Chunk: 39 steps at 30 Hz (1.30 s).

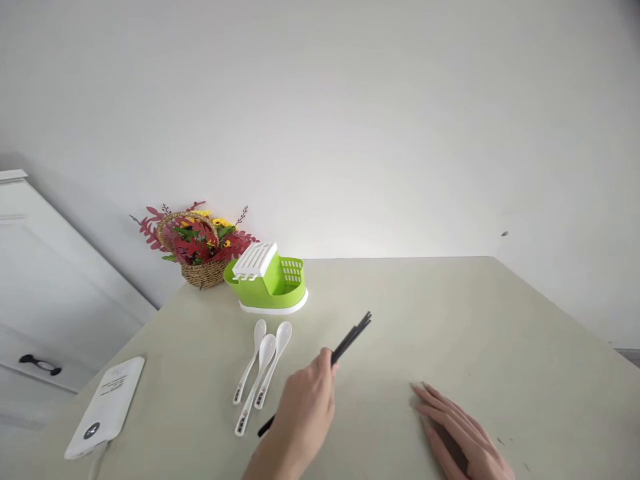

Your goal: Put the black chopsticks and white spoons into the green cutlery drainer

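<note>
My left hand (307, 403) is closed around a bundle of black chopsticks (353, 335) over the middle of the table. Their tips stick out up and to the right, and their other ends show below the wrist. To the right, my right hand (457, 433) rests near the tabletop with its fingers stretched out and nothing in them. Left of my left hand lie three white spoons (267, 347) with printed handle ends, bowls pointing away from me. Behind them stands a green utensil holder (260, 291) with a white slotted top and white base.
A wicker basket (205, 274) of red and yellow flowers stands at the back left, beside the holder. A white power bank (107, 407) with a cable lies at the table's left edge. A white cabinet (55, 293) is on the left; a wall (380, 133) rises behind the table.
</note>
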Tool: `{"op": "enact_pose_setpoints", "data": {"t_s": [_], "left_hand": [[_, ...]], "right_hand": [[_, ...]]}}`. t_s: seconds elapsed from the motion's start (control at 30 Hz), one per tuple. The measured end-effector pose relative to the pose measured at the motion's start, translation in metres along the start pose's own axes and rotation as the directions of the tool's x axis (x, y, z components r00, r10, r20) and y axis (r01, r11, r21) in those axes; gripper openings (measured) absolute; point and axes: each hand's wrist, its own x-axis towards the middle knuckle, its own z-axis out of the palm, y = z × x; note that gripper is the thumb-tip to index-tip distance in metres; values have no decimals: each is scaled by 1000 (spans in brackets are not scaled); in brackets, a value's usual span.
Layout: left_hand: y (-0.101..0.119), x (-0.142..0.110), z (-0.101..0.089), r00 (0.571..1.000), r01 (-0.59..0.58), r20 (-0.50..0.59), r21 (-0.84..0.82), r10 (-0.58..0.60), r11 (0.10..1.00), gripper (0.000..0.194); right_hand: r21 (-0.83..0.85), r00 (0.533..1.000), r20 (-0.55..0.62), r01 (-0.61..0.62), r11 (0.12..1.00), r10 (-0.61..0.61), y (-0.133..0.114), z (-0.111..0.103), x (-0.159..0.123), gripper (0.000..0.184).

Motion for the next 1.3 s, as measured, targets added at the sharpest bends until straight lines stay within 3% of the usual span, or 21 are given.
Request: {"op": "enact_pose_setpoints", "data": {"t_s": [0.1,0.23,0.67,0.9,1.1,1.3], "left_hand": [[25,11,19,997,-38,76,116,30,992,29],[37,19,37,999,-32,46,221,22,975,20],[23,19,63,994,7,-103,272,22,962,35],[13,17,70,968,0,-245,247,62,969,37],[-4,9,67,898,-65,-416,202,145,977,34],[-57,2,41,752,-66,-649,100,116,993,25]], "right_hand": [[-4,1000,12,4,1000,-4,0,-1,1,35],[20,1000,2,8,1000,-8,-1,0,1,33],[58,1000,-10,1,998,-1,-2,1,2,33],[58,1000,5,-4,998,4,-3,-2,1,32],[47,999,28,-22,999,20,-3,-4,2,34],[12,999,41,-35,999,34,-3,-4,1,35]]}}
